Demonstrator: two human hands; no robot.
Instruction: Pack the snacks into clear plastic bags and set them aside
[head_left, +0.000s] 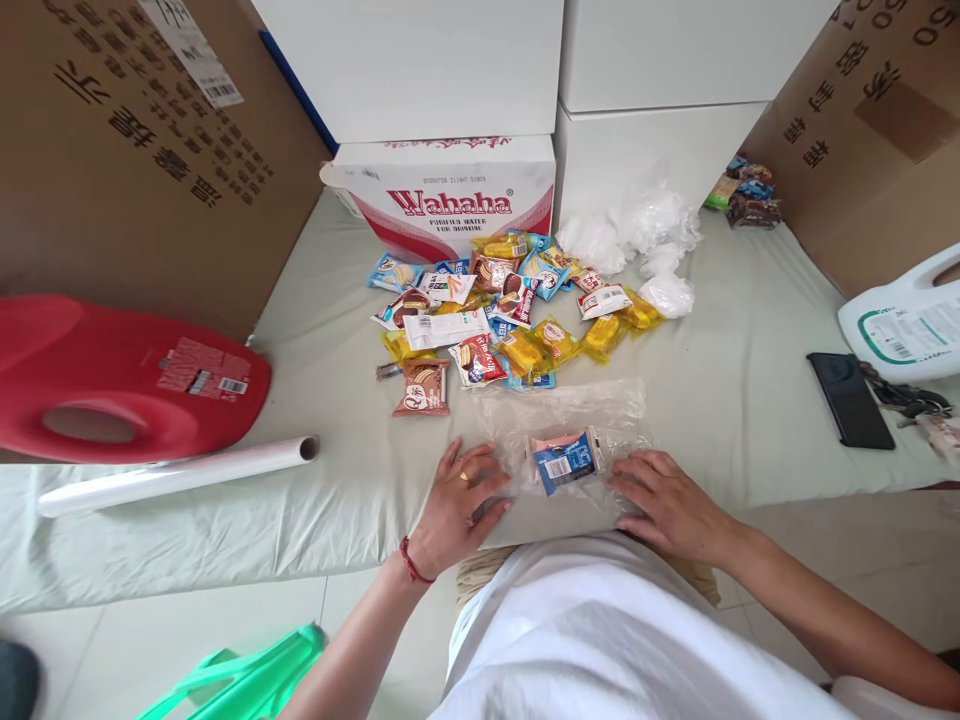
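Note:
A clear plastic bag (570, 420) lies flat on the pale green sheet (337, 350) right in front of me, with a blue snack packet (564, 462) and a pink one inside it. My left hand (461, 505) rests flat on the bag's left edge, fingers spread. My right hand (664, 500) lies flat on the bag's right edge, fingers stretched out. Behind the bag sits a loose pile of several wrapped snacks (495, 310).
A Wahaha box (450, 195) and white boxes stand behind the pile, with crumpled clear bags (637, 240) beside them. Brown cartons flank both sides. A red jug (112, 375) and a white roll (176, 475) lie left; a phone (849, 398), keys and white jug (907, 320) right.

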